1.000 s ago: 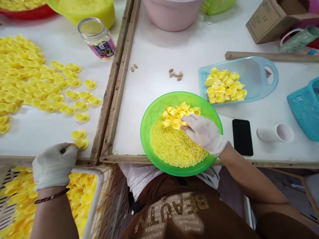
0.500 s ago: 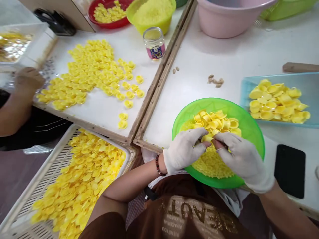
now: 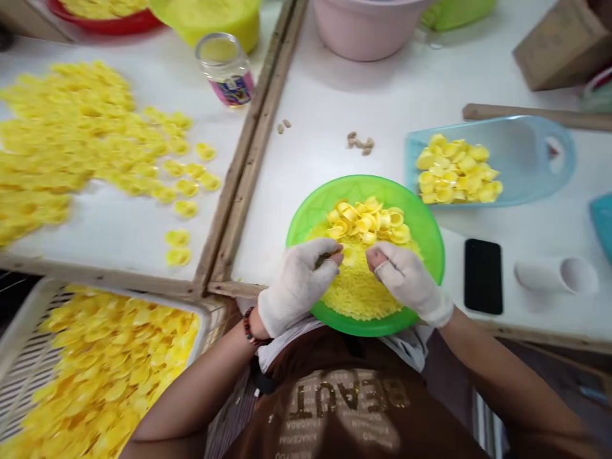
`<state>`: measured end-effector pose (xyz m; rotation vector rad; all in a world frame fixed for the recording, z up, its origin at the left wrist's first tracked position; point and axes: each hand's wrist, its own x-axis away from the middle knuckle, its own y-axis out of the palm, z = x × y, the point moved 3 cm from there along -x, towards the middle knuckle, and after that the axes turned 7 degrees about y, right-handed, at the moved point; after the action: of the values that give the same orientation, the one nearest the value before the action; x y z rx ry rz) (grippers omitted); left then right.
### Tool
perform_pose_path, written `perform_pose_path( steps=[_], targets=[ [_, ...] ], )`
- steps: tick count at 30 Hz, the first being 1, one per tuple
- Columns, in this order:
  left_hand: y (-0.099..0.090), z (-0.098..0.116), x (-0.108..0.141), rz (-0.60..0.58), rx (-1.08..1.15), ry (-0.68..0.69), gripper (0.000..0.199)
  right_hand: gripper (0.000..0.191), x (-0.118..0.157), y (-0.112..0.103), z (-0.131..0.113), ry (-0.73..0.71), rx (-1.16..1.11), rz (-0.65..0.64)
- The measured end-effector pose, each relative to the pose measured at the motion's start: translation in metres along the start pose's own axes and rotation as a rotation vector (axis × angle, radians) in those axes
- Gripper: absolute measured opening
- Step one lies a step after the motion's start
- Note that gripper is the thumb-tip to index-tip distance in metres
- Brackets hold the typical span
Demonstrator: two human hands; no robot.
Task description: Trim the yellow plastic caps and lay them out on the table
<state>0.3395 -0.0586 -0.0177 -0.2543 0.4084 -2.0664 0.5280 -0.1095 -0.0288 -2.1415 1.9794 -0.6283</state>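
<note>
My gloved left hand (image 3: 306, 274) is closed at the left of a green bowl (image 3: 430, 261), thumb and forefinger pinching a small yellow plastic cup (image 3: 349, 257). My gloved right hand (image 3: 408, 277) is also closed, its bare fingertips pressed together just right of that cup and apart from it. Whatever those fingertips hold, if anything, is too small to make out. Below the hands the bowl holds a heap of tiny yellow pieces (image 3: 363, 293). More yellow cups (image 3: 366, 220) lie piled at its far side.
A blue scoop (image 3: 521, 166) with yellow cups lies right of the bowl, near a black phone (image 3: 483, 276) and a white cup (image 3: 554, 275). Wooden strips (image 3: 253, 146) divide the table. Left are many finished-looking yellow pieces (image 3: 81, 127), a jar (image 3: 229, 73) and a crate (image 3: 205, 319).
My hands have moved apart; the right fingertips have drawn away from the cup at the left hand. The view has swung right, bringing the white cup into sight.
</note>
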Motion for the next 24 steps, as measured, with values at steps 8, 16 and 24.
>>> perform_pose_path(
  steps=[8, 16, 24],
  targets=[
    [0.03, 0.011, -0.008, -0.272, 0.231, -0.066, 0.023, 0.048, -0.02, 0.006, -0.03, -0.02, -0.898, 0.141],
    [0.03, 0.004, -0.004, -0.268, 0.26, -0.085, 0.021, 0.051, -0.019, 0.002, -0.03, -0.035, -0.946, 0.176],
    [0.031, 0.005, -0.004, -0.217, 0.486, -0.232, 0.036, 0.051, -0.021, 0.005, -0.028, -0.039, -0.939, 0.165]
  ],
)
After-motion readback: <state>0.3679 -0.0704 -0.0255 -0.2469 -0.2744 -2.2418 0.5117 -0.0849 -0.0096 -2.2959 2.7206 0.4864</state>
